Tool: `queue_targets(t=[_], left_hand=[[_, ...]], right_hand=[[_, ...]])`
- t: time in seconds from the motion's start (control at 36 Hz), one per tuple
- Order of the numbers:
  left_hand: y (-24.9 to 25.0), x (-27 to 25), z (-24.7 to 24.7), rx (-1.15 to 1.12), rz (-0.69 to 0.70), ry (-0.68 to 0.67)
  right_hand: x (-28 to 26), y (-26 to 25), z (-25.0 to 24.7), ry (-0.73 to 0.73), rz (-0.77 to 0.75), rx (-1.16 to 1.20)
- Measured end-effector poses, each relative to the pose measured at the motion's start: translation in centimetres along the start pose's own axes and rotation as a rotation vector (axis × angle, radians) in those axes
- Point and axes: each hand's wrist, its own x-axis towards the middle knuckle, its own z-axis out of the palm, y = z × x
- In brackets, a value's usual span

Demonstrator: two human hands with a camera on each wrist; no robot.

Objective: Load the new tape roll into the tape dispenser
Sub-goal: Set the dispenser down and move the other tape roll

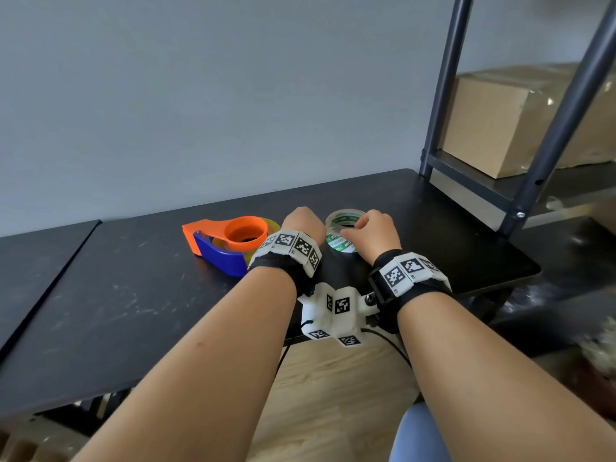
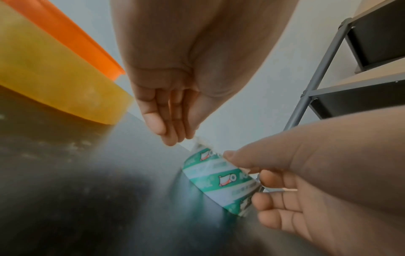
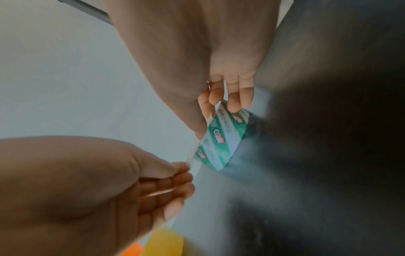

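A clear tape roll (image 1: 343, 243) with a green and white printed core sits on the black table (image 1: 133, 311), hole facing up. My right hand (image 1: 370, 228) grips it from the right, thumb and fingers curled on its side (image 3: 228, 138). My left hand (image 1: 305, 221), just left of the roll, pinches the roll's loose clear end (image 3: 191, 158) between thumb and fingers (image 3: 175, 170). The tape dispenser (image 1: 230, 241), orange on top with a blue body and a yellow part (image 2: 54, 78), lies left of my left hand, untouched.
A grey wall runs behind the table. A dark metal shelf rack (image 1: 506, 201) stands at the right rear with a cardboard box (image 1: 493, 121) on it. A second black table (image 1: 33, 261) adjoins on the left. The table's front edge is under my forearms.
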Motion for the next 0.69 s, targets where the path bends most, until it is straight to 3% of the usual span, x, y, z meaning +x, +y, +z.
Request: queue_targets(t=[0.39, 0.53, 0.69], left_hand=[[-1.7, -1.2, -5.1, -0.033, -0.017, 0.135], [-3.1, -1.5, -5.9, 0.046, -0.073, 0.105], [-4.3, -2.3, -6.0, 0.266, -0.13, -0.003]], right_hand=[[-0.1, -2.7, 1.5, -0.054, -0.02, -0.001], [-0.7, -3.2, 1.0, -0.006, -0.039, -0.019], [-1.9, -3.8, 1.1, -0.185, -0.055, -0.163]])
